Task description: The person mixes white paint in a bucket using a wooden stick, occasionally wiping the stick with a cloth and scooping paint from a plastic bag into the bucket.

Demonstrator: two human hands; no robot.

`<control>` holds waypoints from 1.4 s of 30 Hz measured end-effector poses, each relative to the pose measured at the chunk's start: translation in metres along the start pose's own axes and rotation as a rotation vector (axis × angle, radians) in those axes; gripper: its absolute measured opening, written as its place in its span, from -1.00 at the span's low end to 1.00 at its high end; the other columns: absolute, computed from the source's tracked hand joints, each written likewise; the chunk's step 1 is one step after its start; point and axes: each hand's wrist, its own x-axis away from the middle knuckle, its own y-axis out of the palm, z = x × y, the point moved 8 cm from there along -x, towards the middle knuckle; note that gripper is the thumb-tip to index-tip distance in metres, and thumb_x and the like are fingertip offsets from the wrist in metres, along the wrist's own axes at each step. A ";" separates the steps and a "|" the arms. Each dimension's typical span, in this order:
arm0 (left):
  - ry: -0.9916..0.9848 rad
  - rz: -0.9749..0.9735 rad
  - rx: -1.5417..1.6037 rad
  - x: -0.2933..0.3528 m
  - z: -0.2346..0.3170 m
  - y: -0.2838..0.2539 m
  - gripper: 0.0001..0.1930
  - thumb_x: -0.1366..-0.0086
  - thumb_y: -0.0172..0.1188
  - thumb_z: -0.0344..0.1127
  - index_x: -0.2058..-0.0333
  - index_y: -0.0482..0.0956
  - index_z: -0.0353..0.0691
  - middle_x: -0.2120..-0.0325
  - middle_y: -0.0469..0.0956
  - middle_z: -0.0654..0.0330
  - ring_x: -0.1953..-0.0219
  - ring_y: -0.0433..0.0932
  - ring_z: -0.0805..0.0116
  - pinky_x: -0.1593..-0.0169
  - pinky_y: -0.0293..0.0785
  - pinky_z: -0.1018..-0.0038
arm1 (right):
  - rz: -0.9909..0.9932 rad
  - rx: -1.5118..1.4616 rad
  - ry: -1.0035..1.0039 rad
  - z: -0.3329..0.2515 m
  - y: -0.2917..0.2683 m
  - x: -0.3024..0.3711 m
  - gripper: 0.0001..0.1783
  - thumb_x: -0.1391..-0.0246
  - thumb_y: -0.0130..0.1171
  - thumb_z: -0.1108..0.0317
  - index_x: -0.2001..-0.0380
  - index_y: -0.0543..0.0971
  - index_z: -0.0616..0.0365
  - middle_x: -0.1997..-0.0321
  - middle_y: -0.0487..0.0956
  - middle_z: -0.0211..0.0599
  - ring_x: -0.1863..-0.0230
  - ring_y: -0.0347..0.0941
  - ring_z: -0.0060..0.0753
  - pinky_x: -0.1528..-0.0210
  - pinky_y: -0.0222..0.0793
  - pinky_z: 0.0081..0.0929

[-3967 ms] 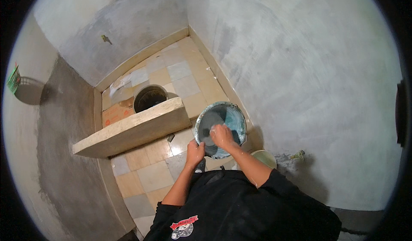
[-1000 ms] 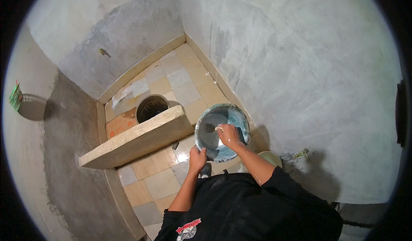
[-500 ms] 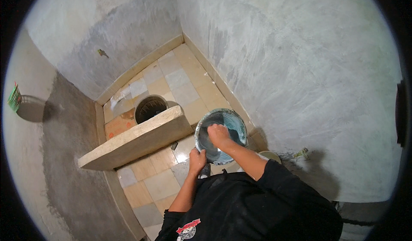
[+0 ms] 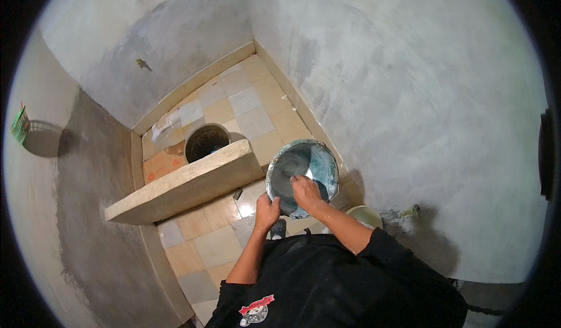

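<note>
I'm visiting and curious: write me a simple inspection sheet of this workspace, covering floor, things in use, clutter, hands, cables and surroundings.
Surface: tiled floor, beige and grey.
Things in use: smeared bucket, grey material inside.
Clutter: dark tub and cardboard behind the low wall; small dark block in front; pale container nearby.
Hands: left hand grips the bucket; right hand is in or over it, its hold unclear.
Cables: none certain; dark line at lower right unclear.
Surroundings: grey plain walls, two small fittings, green basket at left.

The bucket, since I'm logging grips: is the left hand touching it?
Touching. The head view shows the left hand gripping the bucket by its lower-left rim, thumb over it.
</note>
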 end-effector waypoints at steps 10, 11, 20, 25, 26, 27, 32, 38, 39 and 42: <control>-0.110 -0.188 -0.076 -0.010 -0.017 -0.011 -0.72 -0.16 0.16 -0.31 0.34 0.56 -0.51 0.48 0.60 -0.18 0.37 0.62 -0.03 0.23 0.46 0.16 | -0.035 -0.150 0.464 0.026 -0.074 0.040 -0.65 -0.04 0.23 0.25 0.17 0.55 0.28 0.27 0.60 0.15 0.15 0.54 0.21 0.07 0.45 -0.02; -0.153 -0.198 -0.050 -0.012 -0.025 -0.012 -0.72 -0.16 0.16 -0.30 0.35 0.56 -0.50 0.49 0.60 -0.16 0.39 0.62 0.00 0.25 0.45 0.17 | 0.045 -0.148 0.509 0.031 -0.088 0.053 -0.64 -0.05 0.23 0.25 0.16 0.55 0.28 0.27 0.60 0.14 0.16 0.54 0.21 0.07 0.44 -0.01; -0.087 -0.620 -0.066 -0.032 -0.005 -0.030 -0.71 -0.13 0.13 -0.31 0.39 0.51 -0.54 0.56 0.57 -0.07 0.57 0.53 0.14 0.41 0.43 0.23 | 0.608 0.004 0.937 0.052 -0.207 0.156 -0.56 -0.06 0.25 0.27 0.03 0.51 0.28 0.01 0.53 0.10 -0.05 0.44 0.11 -0.08 0.35 -0.07; -0.062 -0.742 -0.134 -0.034 0.036 -0.020 -0.69 -0.15 0.13 -0.31 0.32 0.55 -0.54 0.49 0.59 -0.19 0.37 0.63 0.03 0.24 0.50 0.22 | 0.458 0.482 1.078 0.050 -0.235 0.165 -0.52 -0.06 0.25 0.25 -0.02 0.49 0.26 -0.06 0.48 0.03 -0.16 0.33 0.08 -0.18 0.32 -0.08; -0.130 -0.764 -0.137 -0.028 0.044 -0.017 -0.67 -0.15 0.13 -0.29 0.29 0.54 -0.54 0.44 0.60 -0.23 0.29 0.63 -0.06 0.16 0.50 0.19 | 0.361 0.460 1.083 0.049 -0.233 0.161 -0.53 -0.06 0.26 0.24 0.00 0.50 0.25 -0.05 0.48 0.02 -0.17 0.32 0.07 -0.18 0.32 -0.07; -0.102 -0.754 -0.163 -0.037 0.031 -0.013 -0.67 -0.14 0.14 -0.29 0.29 0.54 -0.54 0.43 0.60 -0.23 0.29 0.63 -0.08 0.16 0.50 0.19 | 0.274 0.424 1.063 0.046 -0.232 0.145 -0.55 -0.06 0.26 0.24 0.01 0.52 0.25 -0.04 0.48 0.01 -0.18 0.31 0.07 -0.19 0.32 -0.06; -0.189 -0.886 -0.157 -0.049 0.018 0.019 -0.64 -0.13 0.15 -0.24 0.30 0.52 -0.53 0.37 0.59 -0.28 0.25 0.63 -0.12 0.18 0.54 0.16 | 0.084 0.570 1.089 0.026 -0.204 0.091 -0.53 -0.11 0.20 0.13 0.06 0.53 0.31 0.13 0.58 0.00 0.00 0.47 0.06 -0.01 0.43 -0.07; -0.074 -0.754 -0.128 -0.103 -0.033 0.025 -0.61 -0.14 0.16 -0.22 0.26 0.49 -0.54 0.36 0.58 -0.30 0.22 0.63 -0.15 0.15 0.54 0.12 | 0.059 0.490 0.974 -0.022 -0.194 -0.002 -0.65 -0.13 0.15 0.25 0.17 0.53 0.37 0.30 0.62 0.13 0.16 0.57 0.08 0.14 0.51 -0.08; -0.080 -0.770 -0.088 -0.093 -0.031 0.034 -0.60 -0.14 0.16 -0.21 0.25 0.49 -0.54 0.37 0.58 -0.30 0.21 0.63 -0.15 0.15 0.54 0.12 | 0.025 0.444 0.996 -0.019 -0.188 0.008 -0.69 -0.13 0.13 0.29 0.21 0.54 0.36 0.32 0.62 0.13 0.19 0.59 0.10 0.15 0.52 -0.07; -0.192 -0.844 -0.090 -0.051 -0.022 0.050 -0.56 -0.13 0.17 -0.16 0.25 0.50 -0.54 0.36 0.58 -0.33 0.21 0.61 -0.20 0.12 0.51 0.08 | -0.003 0.415 1.066 0.001 -0.174 0.049 -0.61 -0.10 0.17 0.22 0.19 0.53 0.41 0.32 0.62 0.16 0.22 0.59 0.17 0.13 0.51 -0.06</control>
